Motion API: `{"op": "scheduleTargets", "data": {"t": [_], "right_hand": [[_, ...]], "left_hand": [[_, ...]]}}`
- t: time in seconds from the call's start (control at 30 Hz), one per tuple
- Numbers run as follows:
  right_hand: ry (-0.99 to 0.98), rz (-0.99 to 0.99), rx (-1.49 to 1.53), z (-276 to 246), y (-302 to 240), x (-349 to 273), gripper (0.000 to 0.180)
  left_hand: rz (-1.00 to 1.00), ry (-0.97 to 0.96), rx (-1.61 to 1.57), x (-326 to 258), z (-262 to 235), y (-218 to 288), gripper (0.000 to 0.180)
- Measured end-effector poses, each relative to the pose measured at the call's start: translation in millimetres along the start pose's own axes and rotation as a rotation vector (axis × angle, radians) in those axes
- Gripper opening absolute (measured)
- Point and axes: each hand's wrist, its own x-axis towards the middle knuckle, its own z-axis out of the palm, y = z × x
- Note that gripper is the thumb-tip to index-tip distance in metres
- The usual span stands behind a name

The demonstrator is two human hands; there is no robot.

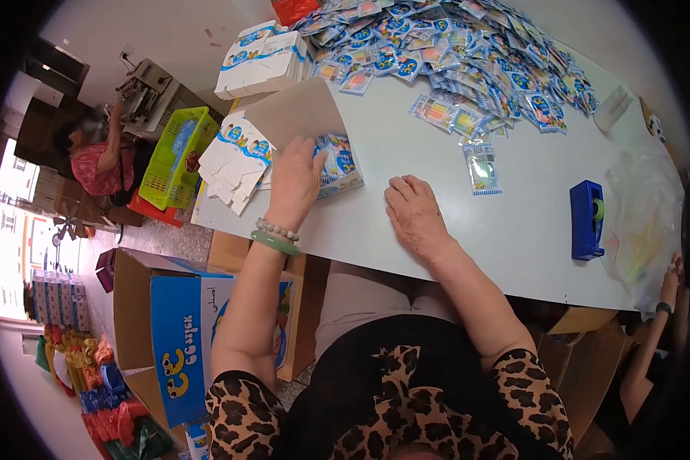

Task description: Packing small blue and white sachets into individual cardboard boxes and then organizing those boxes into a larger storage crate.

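Note:
My left hand point(295, 180), with a beaded bracelet and a green bangle above it, grips the near left side of a small white box point(343, 184). Its fingertips reach over the rim by the raised lid flap point(285, 115), and some are hidden by the hand itself. Blue and clear packets point(334, 157) fill the box. My right hand point(415, 211) lies on the white table point(376, 238) just right of the box, palm down with loosely bent fingers and nothing visible in it.
Flat white cartons point(234, 165) lie left of the box, with a stack point(261, 65) behind. A large packet heap point(468, 54) covers the back. At right are a blue tape dispenser point(586, 221), plastic bag point(644, 207) and another person's arm point(652, 345). A big carton point(180, 330) stands lower left.

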Motion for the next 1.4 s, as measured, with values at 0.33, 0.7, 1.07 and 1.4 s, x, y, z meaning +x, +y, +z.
{"op": "scheduleTargets", "data": {"t": [0.33,0.7,1.07,1.4], "right_hand": [[0.077,0.054,0.274,-18.2,35.6,1.4,0.025],[-0.081,0.347,-0.436,-33.7,136.7,53.9,0.047],[-0.358,-0.033,-0.011,-81.7,58.1,-24.1,0.039],[-0.093,0.589,-0.266,-112.1,40.3,-78.3,0.031]], "left_hand": [[0.252,-0.38,-0.031,-17.8,-2.2,-3.6,0.051],[0.247,0.076,0.441,-48.5,9.4,7.6,0.055],[0.52,-0.119,-0.247,-84.1,35.1,78.1,0.048],[0.172,-0.369,-0.3,-75.4,43.6,94.7,0.046]]}}
